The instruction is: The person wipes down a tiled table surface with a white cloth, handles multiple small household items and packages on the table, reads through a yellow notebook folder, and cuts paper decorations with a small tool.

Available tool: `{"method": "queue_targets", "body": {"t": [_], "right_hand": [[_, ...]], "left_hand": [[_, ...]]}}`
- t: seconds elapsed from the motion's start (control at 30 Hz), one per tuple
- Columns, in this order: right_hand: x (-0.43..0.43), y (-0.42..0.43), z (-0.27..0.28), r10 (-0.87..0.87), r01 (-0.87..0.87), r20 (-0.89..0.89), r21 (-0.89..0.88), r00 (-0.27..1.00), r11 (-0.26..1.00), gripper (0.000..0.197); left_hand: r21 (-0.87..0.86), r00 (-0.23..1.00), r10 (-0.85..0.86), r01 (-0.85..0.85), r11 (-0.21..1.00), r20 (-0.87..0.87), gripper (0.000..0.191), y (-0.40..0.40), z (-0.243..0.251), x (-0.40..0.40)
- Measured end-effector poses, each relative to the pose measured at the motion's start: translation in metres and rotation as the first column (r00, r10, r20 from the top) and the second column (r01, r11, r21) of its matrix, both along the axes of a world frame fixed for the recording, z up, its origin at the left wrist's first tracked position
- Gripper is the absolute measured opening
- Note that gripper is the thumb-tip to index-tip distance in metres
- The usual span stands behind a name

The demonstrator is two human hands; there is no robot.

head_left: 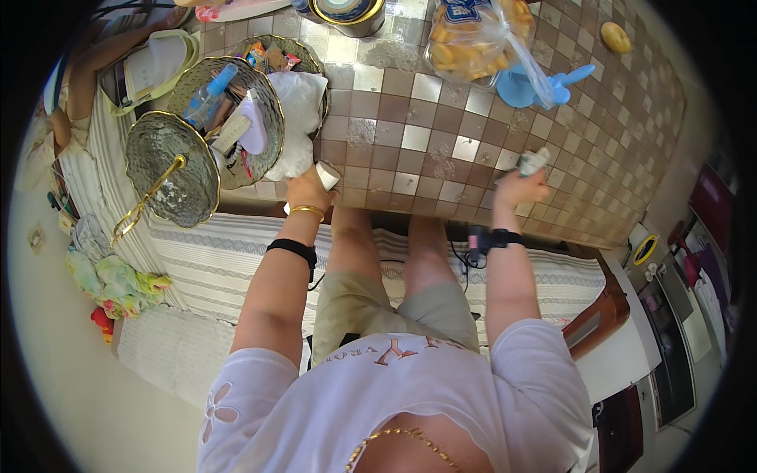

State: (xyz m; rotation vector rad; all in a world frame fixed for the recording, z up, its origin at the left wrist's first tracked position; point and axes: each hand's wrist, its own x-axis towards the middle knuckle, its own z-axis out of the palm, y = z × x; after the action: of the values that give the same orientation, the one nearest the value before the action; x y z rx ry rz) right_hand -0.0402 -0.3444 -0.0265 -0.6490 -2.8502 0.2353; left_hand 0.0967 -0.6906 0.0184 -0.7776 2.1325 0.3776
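My left hand (309, 189) grips a small white object (327, 175) at the table's near edge, beside a crumpled translucent plastic bag (293, 124). What the white object is cannot be told, as my fingers cover most of it. Farther right, my right hand (521, 190) is closed around a crumpled white-and-green piece (534, 161), perhaps a tissue or wrapper, blurred. That hand is over the checkered tabletop (414, 154). Each wrist wears a black strap.
Left of my left hand rises a tiered glass tray (171, 168) holding a blue spray bottle (211, 94) and small items. Farther back are a bag of yellow food (479, 47), a blue plastic item (520, 86) and a potato-like round object (615, 38). Another person's arm (94, 71) shows far left.
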Motion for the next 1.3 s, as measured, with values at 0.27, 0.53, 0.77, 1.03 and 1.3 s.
{"method": "queue_targets", "body": {"t": [0.27,0.53,0.77,1.03,1.3], "right_hand": [[0.121,-0.155,0.008,0.853,-0.713,0.133,-0.492,0.505,0.499,0.039],[0.054,-0.001,0.012,0.503,-0.399,0.238,-0.376,0.831,0.837,0.014],[0.039,0.065,-0.006,-0.391,0.335,0.145,0.307,0.909,0.891,0.031],[0.134,-0.146,0.028,0.858,-0.788,-0.091,-0.454,0.505,0.416,0.021],[0.001,0.025,0.002,0.265,-0.237,-0.011,-0.489,0.964,0.84,0.025]], "left_hand": [[0.015,0.999,-0.036,0.036,0.999,-0.013,0.066,0.009,0.001,-0.01],[-0.013,0.998,-0.046,0.046,0.999,-0.043,0.065,-0.002,-0.001,0.001],[-0.042,0.995,-0.061,0.058,0.997,-0.084,0.066,0.003,-0.004,0.0],[0.021,0.994,0.014,-0.012,1.0,-0.11,0.066,0.013,0.005,-0.008],[-0.045,0.995,-0.017,0.013,0.999,-0.097,0.069,0.006,0.006,-0.003]]}}
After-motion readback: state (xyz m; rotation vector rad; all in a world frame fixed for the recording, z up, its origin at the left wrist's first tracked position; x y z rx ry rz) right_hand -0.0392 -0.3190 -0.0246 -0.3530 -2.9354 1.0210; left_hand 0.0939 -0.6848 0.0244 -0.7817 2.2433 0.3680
